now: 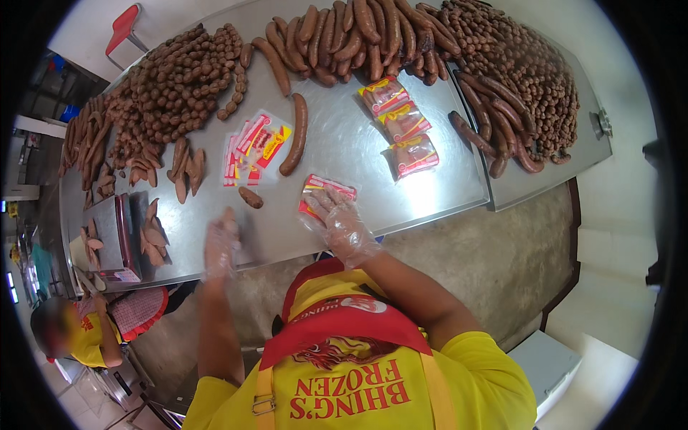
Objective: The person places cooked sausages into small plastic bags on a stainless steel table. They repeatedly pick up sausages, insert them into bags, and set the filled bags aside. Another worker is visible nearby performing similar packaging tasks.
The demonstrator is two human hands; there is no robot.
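Note:
My right hand (346, 223), in a clear plastic glove, holds a red-and-yellow printed plastic packet (318, 181) flat against the steel table. The fingers cover most of the packet, so its contents are hidden. My left hand (220, 247), also gloved, is blurred above the table's near edge; whether a sausage piece is in its fingers is unclear. Beyond it lies a short sausage end (250, 197). Farther off are a fanned stack of flat printed pouches (257, 148) and a long curved sausage (295, 134). Three filled sausage packs (404, 122) lie in an overlapping row to the right.
Linked round sausages (172, 80) are heaped at the far left, long sausages (344, 43) at the back, and small links (516, 70) at right. Cut sausage pieces (154, 234) lie near a scale (110, 242). A co-worker (91, 333) holds a knife (86, 282) at left.

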